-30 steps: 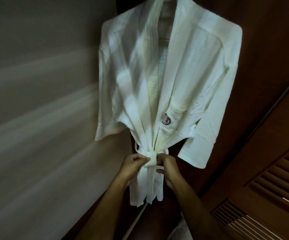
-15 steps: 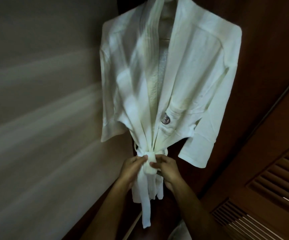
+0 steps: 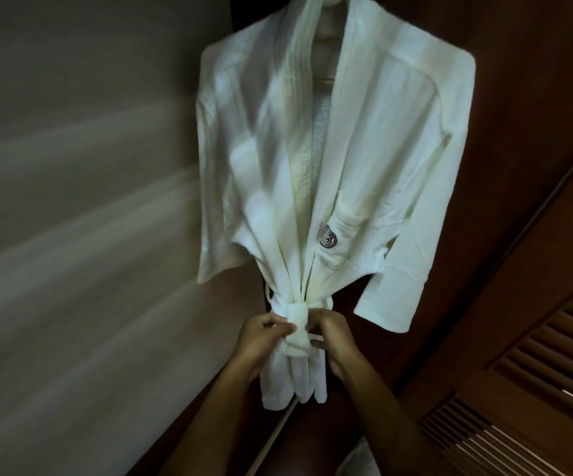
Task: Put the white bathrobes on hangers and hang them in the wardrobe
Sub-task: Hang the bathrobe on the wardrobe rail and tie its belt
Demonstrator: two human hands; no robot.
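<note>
One white bathrobe [image 3: 340, 159] already hangs on its hanger [image 3: 333, 0] inside the wardrobe, between the pale wall [image 3: 82, 201] on the left and the louvred door [image 3: 525, 389] on the right. The left hand [image 3: 261, 341] and right hand [image 3: 334, 338] both pinch the belt knot [image 3: 297, 333] at its waist, apparently tidying it. I can count only this one robe; any others remain unseen.
</note>
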